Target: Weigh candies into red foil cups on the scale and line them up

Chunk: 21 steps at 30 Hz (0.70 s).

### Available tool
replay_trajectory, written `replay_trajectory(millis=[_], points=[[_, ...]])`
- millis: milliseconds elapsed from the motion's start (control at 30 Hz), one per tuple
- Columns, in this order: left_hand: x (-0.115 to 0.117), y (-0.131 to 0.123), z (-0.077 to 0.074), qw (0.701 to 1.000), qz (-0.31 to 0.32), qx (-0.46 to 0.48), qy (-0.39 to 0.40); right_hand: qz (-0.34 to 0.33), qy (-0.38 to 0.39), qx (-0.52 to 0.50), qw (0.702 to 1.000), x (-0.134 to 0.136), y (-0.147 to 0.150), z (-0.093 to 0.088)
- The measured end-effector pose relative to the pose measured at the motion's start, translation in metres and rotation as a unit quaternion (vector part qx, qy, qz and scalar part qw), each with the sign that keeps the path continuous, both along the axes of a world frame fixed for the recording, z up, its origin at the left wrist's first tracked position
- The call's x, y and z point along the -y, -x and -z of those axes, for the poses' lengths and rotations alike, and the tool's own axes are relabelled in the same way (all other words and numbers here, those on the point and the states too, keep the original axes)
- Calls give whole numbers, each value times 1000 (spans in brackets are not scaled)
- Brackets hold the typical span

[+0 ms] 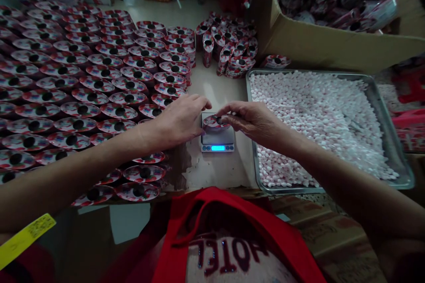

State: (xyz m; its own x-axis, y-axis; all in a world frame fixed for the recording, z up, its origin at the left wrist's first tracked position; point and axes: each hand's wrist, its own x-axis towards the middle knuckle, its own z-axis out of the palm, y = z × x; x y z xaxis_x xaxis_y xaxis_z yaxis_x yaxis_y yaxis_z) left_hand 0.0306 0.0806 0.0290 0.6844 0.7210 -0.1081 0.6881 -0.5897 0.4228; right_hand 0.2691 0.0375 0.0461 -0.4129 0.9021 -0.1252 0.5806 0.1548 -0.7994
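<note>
A small digital scale with a lit blue display sits on the table in front of me. On it stands a red and white round container with a dark hole in its top. My left hand rests on the container's left side, fingers curved around it. My right hand is pinched over the container's hole, fingertips pressed together; what they hold is too small to see.
Rows of many like containers cover the table's left. A cluster of them stands at the back. A metal tray of small white and pink candies lies right. A cardboard box stands behind it.
</note>
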Motion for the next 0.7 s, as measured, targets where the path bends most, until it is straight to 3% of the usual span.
replay_trajectory(millis=[300, 433, 533, 600, 700], points=[[-9, 2, 14, 1000, 13, 21, -15, -10, -41, 125, 991, -9, 6, 9], [0, -18, 17, 1000, 7, 6, 3, 54, 9, 2, 998, -20, -8, -4], [6, -43, 15, 997, 62, 34, 29, 143, 88, -134, 977, -29, -27, -18], [-6, -53, 10, 996, 76, 43, 17, 199, 128, -195, 952, -34, -39, -24], [-62, -42, -14, 995, 21, 84, -49, 234, 144, -214, 937, -35, -57, -26]])
